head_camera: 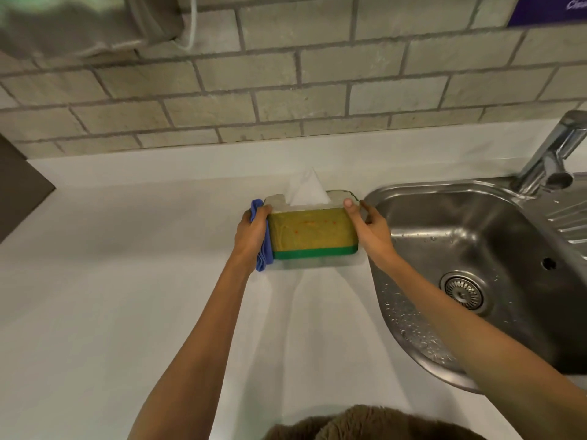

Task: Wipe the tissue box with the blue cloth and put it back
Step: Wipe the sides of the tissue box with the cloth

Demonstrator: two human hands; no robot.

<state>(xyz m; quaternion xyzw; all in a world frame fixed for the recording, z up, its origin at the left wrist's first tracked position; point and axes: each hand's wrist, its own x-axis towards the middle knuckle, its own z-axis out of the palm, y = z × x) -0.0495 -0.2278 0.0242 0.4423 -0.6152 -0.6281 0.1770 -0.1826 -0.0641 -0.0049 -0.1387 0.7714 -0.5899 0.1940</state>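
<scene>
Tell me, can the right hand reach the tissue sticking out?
Probably yes: the tissue stands uncovered atop the tissue box, close beside the right hand, though that hand grips the box's end.

A kitchen: steel sink (476,249), tap (552,154), tiled wall (286,74).

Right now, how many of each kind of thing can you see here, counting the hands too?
tissue box: 1
blue cloth: 1
white tissue: 1
sink: 1
tap: 1
hands: 2, the left hand and the right hand
total: 7
</scene>
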